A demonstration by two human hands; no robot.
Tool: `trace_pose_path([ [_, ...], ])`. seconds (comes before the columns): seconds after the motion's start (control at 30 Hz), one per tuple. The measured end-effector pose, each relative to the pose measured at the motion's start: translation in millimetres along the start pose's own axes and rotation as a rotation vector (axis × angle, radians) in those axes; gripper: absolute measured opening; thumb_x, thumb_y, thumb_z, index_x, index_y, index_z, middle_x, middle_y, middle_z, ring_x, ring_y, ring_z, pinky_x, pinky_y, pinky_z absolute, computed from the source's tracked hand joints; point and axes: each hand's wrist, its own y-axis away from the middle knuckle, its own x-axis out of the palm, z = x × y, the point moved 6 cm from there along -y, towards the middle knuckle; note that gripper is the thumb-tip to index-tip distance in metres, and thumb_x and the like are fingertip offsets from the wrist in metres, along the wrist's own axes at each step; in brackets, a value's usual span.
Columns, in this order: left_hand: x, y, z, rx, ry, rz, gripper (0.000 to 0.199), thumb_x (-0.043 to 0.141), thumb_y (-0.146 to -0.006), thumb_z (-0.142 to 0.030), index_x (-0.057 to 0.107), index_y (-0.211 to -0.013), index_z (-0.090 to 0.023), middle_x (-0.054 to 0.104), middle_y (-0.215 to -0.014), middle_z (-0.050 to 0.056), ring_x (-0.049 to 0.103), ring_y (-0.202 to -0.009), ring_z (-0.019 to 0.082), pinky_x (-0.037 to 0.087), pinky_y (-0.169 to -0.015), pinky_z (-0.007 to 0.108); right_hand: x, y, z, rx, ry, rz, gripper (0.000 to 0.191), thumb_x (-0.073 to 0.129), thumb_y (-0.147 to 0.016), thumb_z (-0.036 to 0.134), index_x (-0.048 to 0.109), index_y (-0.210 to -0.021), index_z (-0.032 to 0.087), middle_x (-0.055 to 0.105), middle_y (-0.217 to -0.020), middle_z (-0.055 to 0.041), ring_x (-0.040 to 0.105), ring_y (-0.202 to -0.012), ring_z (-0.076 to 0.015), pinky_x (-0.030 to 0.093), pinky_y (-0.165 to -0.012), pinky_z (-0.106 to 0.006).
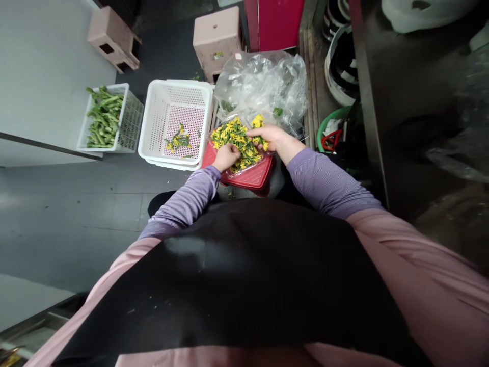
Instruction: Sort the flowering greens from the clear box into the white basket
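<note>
Yellow flowers (pixel 229 131) fill a clear tray (pixel 231 174) on a red box (pixel 252 179). The right hand (pixel 272 135) slants in over the tray's right side, thumb stretched forward, gripping a small bunch (pixel 258 121). The left hand (pixel 227 157) lies low over the near-left part, fingers curled inward; whether they pinch anything, I cannot tell.

Pink top (pixel 412 239); purple forearm sleeves (pixel 324 178), finely striped; a broad black apron (pixel 248 275), perhaps of coated fabric.
</note>
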Motion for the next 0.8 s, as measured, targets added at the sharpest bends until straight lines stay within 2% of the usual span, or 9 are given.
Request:
trace_pose_path([
  [0.13, -22.4, 5.9, -5.3, -0.036, 0.48, 0.025, 0.01, 0.059, -0.08, -0.02, 0.052, -0.073, -0.019, 0.054, -0.057, -0.003, 0.048, -0.048, 0.01, 0.045, -0.052, 0.025, 10.6, 4.2, -3.0, -0.023, 0.123, 0.044, 0.021, 0.079, -0.077, 0.012, 0.066, -0.093, 0.017, 0.062, -0.07, 0.0, 0.048, -0.054, -0.0105, 0.044, -0.053, -0.026],
  [0.27, -34.9, 15.6, -18.1, 0.046, 0.589, 0.011, 0.009, 0.061, -0.082, -0.022, 0.053, -0.081, -0.019, 0.057, -0.062, -0.002, 0.055, -0.054, 0.01, 0.051, -0.057, 0.025, 19.9, 11.0, -3.0, -0.026, 0.148, 0.161, 0.026, 0.085, -0.077, 0.022, 0.068, -0.096, 0.017, 0.064, -0.07, -0.0011, 0.051, -0.056, -0.0118, 0.045, -0.052, -0.026],
  [0.43, -37.3, 18.5, -20.8, 0.113, 0.543, 0.017, 0.013, 0.067, -0.083, -0.023, 0.057, -0.09, -0.017, 0.06, -0.067, -0.002, 0.064, -0.065, 0.012, 0.056, -0.068, 0.029, 20.9, 14.9, -1.4, -0.044, 0.144, 0.256, 0.023, 0.082, -0.081, 0.025, 0.068, -0.096, 0.015, 0.066, -0.072, -0.001, 0.051, -0.054, -0.0096, 0.042, -0.048, -0.022],
  [0.6, -38.0, 17.9, -16.0, 0.105, 0.4, 0.051, 0.008, 0.065, -0.083, -0.02, 0.064, -0.087, -0.014, 0.063, -0.064, 0.0, 0.063, -0.061, 0.013, 0.055, -0.066, 0.029, 14.1, 6.1, -1.1, -0.174, 0.292, 0.131, 0.025, 0.084, -0.073, 0.013, 0.071, -0.095, 0.015, 0.067, -0.074, -0.0018, 0.059, -0.065, -0.0134, 0.053, -0.061, -0.026],
  [0.7, -42.9, 17.4, -19.8, 0.147, 0.192, 0.013, 0.007, 0.062, -0.08, -0.017, 0.068, -0.081, -0.014, 0.063, -0.061, 0.001, 0.062, -0.063, 0.014, 0.054, -0.068, 0.028, 10.9, 2.5, 5.3, -0.286, 0.425, 0.06, 0.029, 0.083, -0.07, 0.009, 0.073, -0.097, 0.014, 0.068, -0.076, -0.0031, 0.063, -0.077, -0.0178, 0.057, -0.074, -0.03],
  [0.8, -46.0, 16.5, -27.0, 0.229, 0.02, -0.035, 0.007, 0.062, -0.074, -0.014, 0.066, -0.068, -0.015, 0.063, -0.061, 0.002, 0.063, -0.069, 0.016, 0.053, -0.072, 0.028, 7.3, 2.4, 11.3, -0.329, 0.566, 0.013, 0.031, 0.085, -0.066, 0.007, 0.074, -0.094, 0.013, 0.067, -0.076, -0.0035, 0.064, -0.085, -0.0207, 0.056, -0.081, -0.033],
])
